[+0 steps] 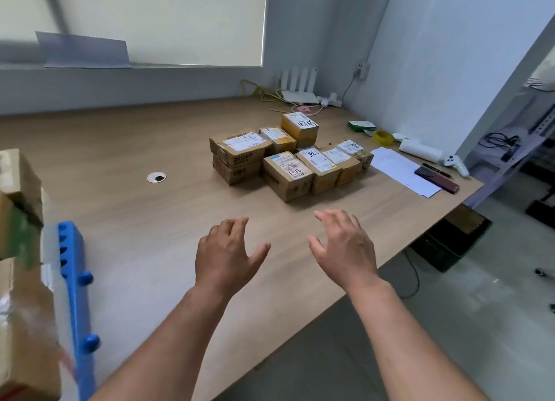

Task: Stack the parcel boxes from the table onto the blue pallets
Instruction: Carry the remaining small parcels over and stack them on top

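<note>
Several brown cardboard parcel boxes (288, 175) with white labels are clustered on the wooden table (135, 226), right of centre. Two flat boxes (237, 154) are stacked at the cluster's left, and one taller box (299, 128) stands at the back. My left hand (225, 255) and my right hand (345, 247) hover over the table in front of the cluster, both empty with fingers spread, a short way from the nearest box. A blue pallet (76, 295) shows at the left edge with blurred cardboard boxes (21, 325) stacked on it.
White papers (399, 169), a dark phone (437, 178), a white controller (455, 163), a paper roll and yellow tape lie at the table's right. A router (298, 85) and cables sit at the back. A cable hole (156, 177) is mid-table. A black case stands on the floor.
</note>
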Demonstrator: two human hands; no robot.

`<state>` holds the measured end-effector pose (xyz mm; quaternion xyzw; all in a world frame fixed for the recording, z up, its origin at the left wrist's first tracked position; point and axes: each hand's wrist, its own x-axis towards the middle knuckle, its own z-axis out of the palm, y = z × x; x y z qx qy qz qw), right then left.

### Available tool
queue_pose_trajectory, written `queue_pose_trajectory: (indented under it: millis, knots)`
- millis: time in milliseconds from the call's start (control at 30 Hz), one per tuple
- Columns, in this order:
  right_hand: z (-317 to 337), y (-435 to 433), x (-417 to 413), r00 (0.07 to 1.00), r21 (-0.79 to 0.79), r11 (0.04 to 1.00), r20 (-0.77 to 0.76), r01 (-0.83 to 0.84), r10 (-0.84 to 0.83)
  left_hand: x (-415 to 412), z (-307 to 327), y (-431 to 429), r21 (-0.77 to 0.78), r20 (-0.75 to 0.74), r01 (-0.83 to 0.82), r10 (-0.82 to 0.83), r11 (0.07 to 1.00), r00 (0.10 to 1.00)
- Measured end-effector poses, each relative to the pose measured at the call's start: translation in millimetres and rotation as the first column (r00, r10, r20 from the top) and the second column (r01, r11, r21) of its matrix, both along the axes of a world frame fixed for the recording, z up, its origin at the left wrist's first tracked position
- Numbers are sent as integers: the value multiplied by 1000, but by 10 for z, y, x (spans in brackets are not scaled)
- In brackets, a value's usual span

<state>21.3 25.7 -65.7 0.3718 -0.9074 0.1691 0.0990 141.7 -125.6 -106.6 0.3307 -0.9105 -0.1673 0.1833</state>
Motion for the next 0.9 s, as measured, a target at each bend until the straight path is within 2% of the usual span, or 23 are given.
queue_pose_trajectory:
  millis: [167,400,767,900]
  knots:
    - [-41,-107,-360,1000,9,1000,19,15,-15,-369,-49,-107,-4,30,13,-13,1000,999]
    - [-116,-364,-875,998,22,999,42,-46,45,-739,-36,-291,-18,38,-28,28,999,999]
    - [-326,-857,-1972,973,51,979,126,-199,191,-1550,-108,-526,-11,89,-200,200,980,976]
    - [-458,-1014,-2442,956,51,965,159,-257,246,-2028,-168,-574,52,92,-236,231,970,969]
